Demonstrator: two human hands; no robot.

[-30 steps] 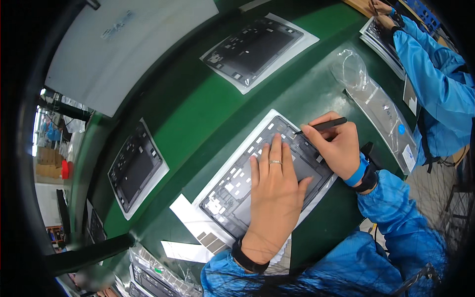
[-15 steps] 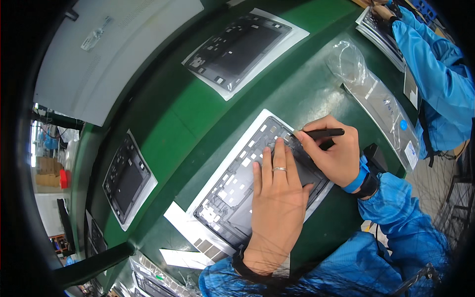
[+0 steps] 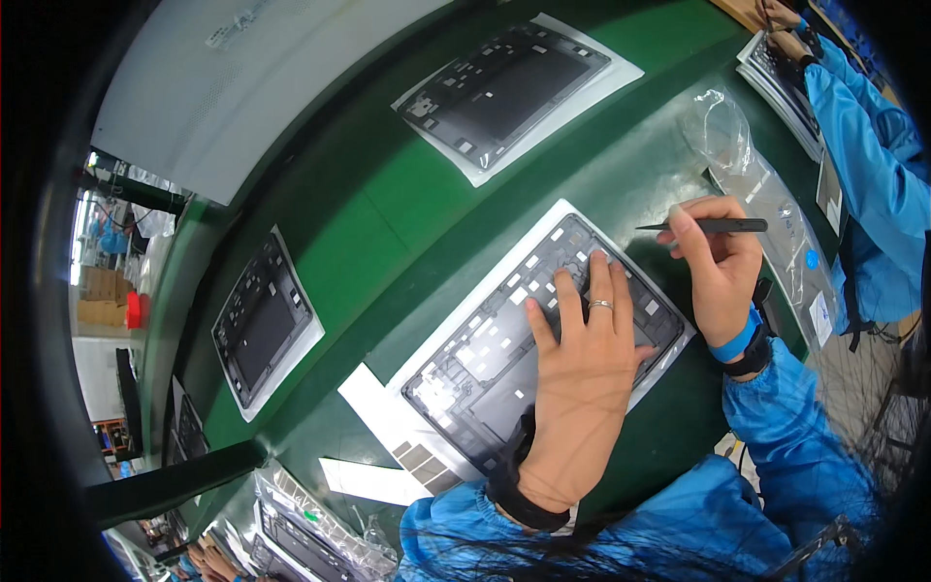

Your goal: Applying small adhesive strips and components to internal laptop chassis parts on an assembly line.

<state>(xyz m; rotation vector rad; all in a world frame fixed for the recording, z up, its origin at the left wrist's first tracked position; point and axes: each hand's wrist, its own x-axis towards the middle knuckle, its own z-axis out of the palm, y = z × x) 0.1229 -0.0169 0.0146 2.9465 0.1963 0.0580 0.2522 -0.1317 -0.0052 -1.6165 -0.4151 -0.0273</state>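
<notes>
A dark tablet-sized panel (image 3: 504, 388), dotted with small white pads, lies on a white sheet (image 3: 572, 208) in front of me. My left hand (image 3: 582, 398) rests flat on it with the fingers spread, a ring on one of them. Just off the panel's right edge, my right hand (image 3: 718, 267) is closed on black tweezers (image 3: 729, 225). Their pointed tips face left over the green bench, and I see nothing between them. White strips and a card of grey rectangular pads (image 3: 417, 456) lie by the panel's lower left edge.
Similar panels lie on the brighter green strip, one at the far side (image 3: 504, 92) and one at left (image 3: 262, 320). A clear plastic bag (image 3: 776, 223) lies at right. Beyond it, a co-worker's blue sleeve (image 3: 863, 184) reaches toward stacked panels (image 3: 781, 102).
My right hand has lifted the tweezers off the panel's upper edge and drawn them to the right. My left hand stays spread on the panel. The whole view has shifted slightly.
</notes>
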